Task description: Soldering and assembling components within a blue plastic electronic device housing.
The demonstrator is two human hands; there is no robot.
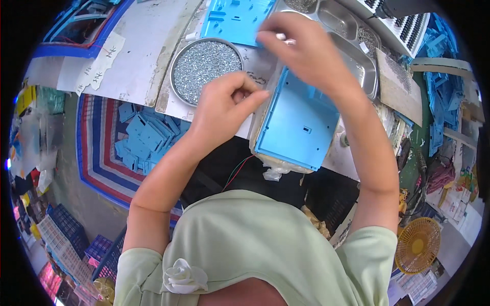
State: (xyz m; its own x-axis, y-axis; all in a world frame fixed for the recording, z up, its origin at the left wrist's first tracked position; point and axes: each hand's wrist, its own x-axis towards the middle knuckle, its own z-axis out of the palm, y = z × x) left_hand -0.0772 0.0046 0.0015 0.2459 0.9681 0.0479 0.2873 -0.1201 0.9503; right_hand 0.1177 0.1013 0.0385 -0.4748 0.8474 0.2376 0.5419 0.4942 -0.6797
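Note:
My left hand (223, 108) is closed in a pinch beside the round metal dish (176, 86) of small silver screws (206, 66); whatever its fingertips hold is hidden. Over the top end of a blue plastic panel (296, 127), my right hand (306, 51) is slightly blurred, its fingers curled around a small white piece (280, 36). The panel lies on a wrapped block (263, 159) at the table's near edge, and shows a small slot and holes. Behind my hands lies another blue plastic panel (229, 23) with raised posts.
Divided metal trays (375, 81) with small parts stand right of my right hand. A striped bag (94, 148) of blue panels (145, 135) sits low on the left. More blue pieces (441, 97) are piled far right, above a yellow round basket (418, 245).

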